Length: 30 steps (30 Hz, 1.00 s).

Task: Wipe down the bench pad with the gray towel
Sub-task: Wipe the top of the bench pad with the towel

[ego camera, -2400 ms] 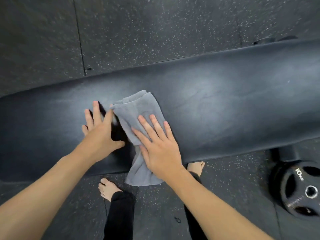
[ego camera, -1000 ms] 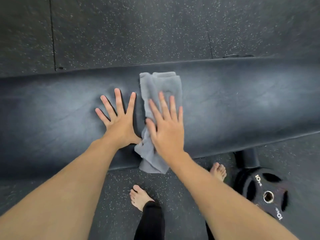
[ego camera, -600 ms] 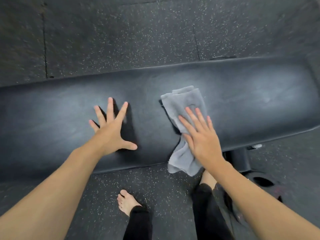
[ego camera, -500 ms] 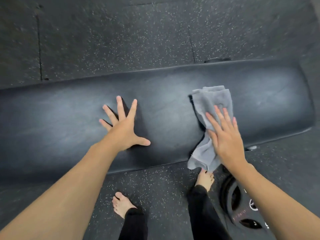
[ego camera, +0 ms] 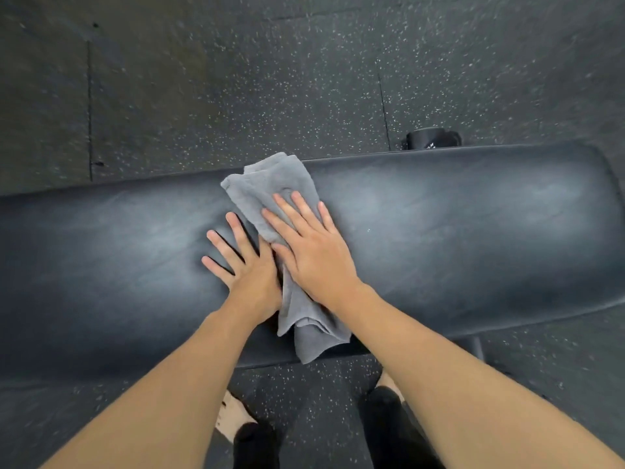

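Note:
A long black bench pad (ego camera: 456,231) runs across the head view from left to right. A folded gray towel (ego camera: 270,184) lies across it, from the far edge over the near edge, where its end hangs down. My right hand (ego camera: 314,255) presses flat on the towel's middle with the fingers spread. My left hand (ego camera: 243,269) rests flat on the bare pad right beside it, fingers apart, touching the towel's left edge and holding nothing.
Dark speckled rubber floor (ego camera: 236,79) surrounds the bench. A black bench foot (ego camera: 431,138) shows behind the pad at the right, and a support post (ego camera: 475,346) shows below its near edge. My bare feet (ego camera: 231,418) stand close to the bench.
Half a second ago my right hand and the towel were far to the right, near the pad's end. They have slid back left until they touch my left hand.

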Motion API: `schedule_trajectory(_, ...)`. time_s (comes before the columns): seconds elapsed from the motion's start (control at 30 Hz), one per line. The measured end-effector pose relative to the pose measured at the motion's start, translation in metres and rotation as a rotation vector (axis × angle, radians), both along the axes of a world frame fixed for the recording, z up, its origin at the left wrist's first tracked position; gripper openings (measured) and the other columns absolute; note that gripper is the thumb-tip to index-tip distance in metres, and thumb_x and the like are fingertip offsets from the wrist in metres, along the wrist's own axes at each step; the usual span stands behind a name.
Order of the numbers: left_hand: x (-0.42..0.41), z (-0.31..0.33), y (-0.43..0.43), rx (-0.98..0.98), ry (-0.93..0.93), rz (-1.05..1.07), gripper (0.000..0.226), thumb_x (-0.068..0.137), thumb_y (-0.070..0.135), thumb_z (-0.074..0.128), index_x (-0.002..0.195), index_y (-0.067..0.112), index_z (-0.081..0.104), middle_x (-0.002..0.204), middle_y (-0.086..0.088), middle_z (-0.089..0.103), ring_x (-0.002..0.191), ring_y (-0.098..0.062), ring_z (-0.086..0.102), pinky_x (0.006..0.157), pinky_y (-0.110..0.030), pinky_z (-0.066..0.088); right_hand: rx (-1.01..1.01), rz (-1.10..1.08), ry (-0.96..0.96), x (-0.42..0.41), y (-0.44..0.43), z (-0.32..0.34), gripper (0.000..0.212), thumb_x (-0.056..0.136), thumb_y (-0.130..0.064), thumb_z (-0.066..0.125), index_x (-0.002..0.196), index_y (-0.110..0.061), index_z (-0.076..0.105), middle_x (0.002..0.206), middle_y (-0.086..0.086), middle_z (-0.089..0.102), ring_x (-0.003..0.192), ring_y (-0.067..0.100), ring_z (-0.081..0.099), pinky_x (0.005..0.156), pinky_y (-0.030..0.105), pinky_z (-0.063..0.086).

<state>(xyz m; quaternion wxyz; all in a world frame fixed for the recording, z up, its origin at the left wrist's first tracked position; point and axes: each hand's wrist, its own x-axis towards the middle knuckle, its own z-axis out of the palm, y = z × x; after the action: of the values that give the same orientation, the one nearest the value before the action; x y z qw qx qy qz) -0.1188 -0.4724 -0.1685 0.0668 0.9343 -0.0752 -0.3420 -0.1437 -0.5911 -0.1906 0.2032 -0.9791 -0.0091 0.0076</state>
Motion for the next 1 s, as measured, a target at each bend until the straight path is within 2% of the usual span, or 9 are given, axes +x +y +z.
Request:
schedule_trajectory(0.03, 0.0, 0.002, 0.0, 0.017, 0.022, -0.01, 0.107, 0.089, 0.035, 0.054, 0.147, 0.023, -0.036, 0.151, -0.021, -0.046, 0.137, -0.057, -0.036, 0.111, -0.076, -0.007, -0.042, 0.056, -0.002, 0.0, -0.014, -0.002, 0.05, 0.104, -0.038, 0.039, 0.152, -0.025, 0.042, 0.162, 0.0, 0.037, 0.152, 0.023, 0.029, 0.123, 0.051, 0.022)
schedule_trajectory(0.1, 0.001, 0.01, -0.001, 0.03, 0.085, -0.032, 0.146, 0.064, 0.06, 0.078, 0.147, 0.024, -0.036, 0.15, -0.021, -0.048, 0.136, -0.056, -0.038, 0.109, -0.073, -0.013, -0.072, 0.081, -0.006, -0.003, -0.055, -0.003, 0.049, 0.103, -0.033, 0.041, 0.151, -0.024, 0.044, 0.161, 0.001, 0.039, 0.151, 0.025, 0.032, 0.121, 0.052, 0.022)
schedule_trajectory(0.2, 0.004, 0.022, -0.005, 0.068, 0.141, -0.064, 0.177, 0.03, 0.077, 0.083, 0.14, 0.027, -0.047, 0.143, -0.021, -0.055, 0.132, -0.057, -0.042, 0.108, -0.073, -0.013, -0.031, -0.126, 0.056, -0.009, -0.146, -0.003, 0.052, 0.103, -0.037, 0.032, 0.152, -0.025, 0.042, 0.163, 0.001, 0.035, 0.153, 0.026, 0.025, 0.121, 0.053, 0.016)
schedule_trajectory(0.33, 0.005, 0.021, -0.005, 0.075, 0.132, -0.071, 0.178, 0.028, 0.078, 0.082, 0.138, 0.027, -0.048, 0.142, -0.021, -0.056, 0.132, -0.056, -0.043, 0.108, -0.074, -0.011, -0.005, -0.374, 0.15, -0.027, -0.242, 0.009, 0.051, 0.106, -0.038, 0.029, 0.155, -0.027, 0.035, 0.167, 0.0, 0.024, 0.156, 0.025, 0.011, 0.123, 0.054, 0.007)
schedule_trajectory(0.47, 0.004, 0.022, -0.006, 0.077, 0.13, -0.073, 0.178, 0.028, 0.077, 0.083, 0.139, 0.027, -0.047, 0.143, -0.021, -0.055, 0.132, -0.056, -0.042, 0.108, -0.074, -0.012, -0.021, -0.427, 0.097, -0.013, -0.215, 0.011, 0.05, 0.106, -0.04, 0.032, 0.152, -0.023, 0.042, 0.165, 0.001, 0.03, 0.155, 0.028, 0.016, 0.124, 0.054, 0.009)
schedule_trajectory(0.67, 0.002, 0.031, -0.01, 0.099, 0.122, -0.069, 0.177, 0.03, 0.071, 0.087, 0.142, 0.029, -0.044, 0.146, -0.019, -0.052, 0.135, -0.053, -0.041, 0.11, -0.071, -0.012, -0.05, -0.062, 0.061, -0.053, -0.05, 0.008, 0.055, 0.104, -0.042, 0.04, 0.157, -0.027, 0.033, 0.167, 0.0, 0.023, 0.156, 0.026, 0.016, 0.124, 0.052, 0.015)
schedule_trajectory(0.73, 0.002, 0.034, -0.011, 0.124, 0.129, -0.072, 0.175, 0.034, 0.068, 0.089, 0.142, 0.029, -0.043, 0.146, -0.018, -0.053, 0.136, -0.052, -0.041, 0.112, -0.071, -0.011, -0.105, 0.074, 0.072, -0.086, -0.038, 0.007, 0.057, 0.106, -0.044, 0.036, 0.159, -0.027, 0.025, 0.169, 0.0, 0.018, 0.156, 0.024, 0.014, 0.125, 0.051, 0.016)
schedule_trajectory(0.83, 0.003, 0.047, -0.027, 0.193, 0.166, -0.037, 0.174, 0.039, 0.061, 0.092, 0.143, 0.028, -0.043, 0.147, -0.02, -0.051, 0.139, -0.053, -0.036, 0.113, -0.071, -0.005, -0.177, 0.114, 0.062, -0.12, -0.088, 0.002, 0.056, 0.107, -0.044, 0.034, 0.159, -0.028, 0.023, 0.169, -0.001, 0.017, 0.156, 0.023, 0.014, 0.125, 0.049, 0.018)
schedule_trajectory(1.0, -0.001, 0.059, -0.101, 0.086, 0.25, 0.016, 0.161, 0.049, 0.058, 0.09, 0.147, 0.034, -0.035, 0.152, -0.018, -0.047, 0.142, -0.054, -0.028, 0.116, -0.068, 0.003, -0.169, -0.096, 0.108, -0.168, -0.2, 0.003, 0.054, 0.107, -0.043, 0.031, 0.158, -0.028, 0.027, 0.168, -0.002, 0.02, 0.156, 0.022, 0.013, 0.125, 0.051, 0.017)
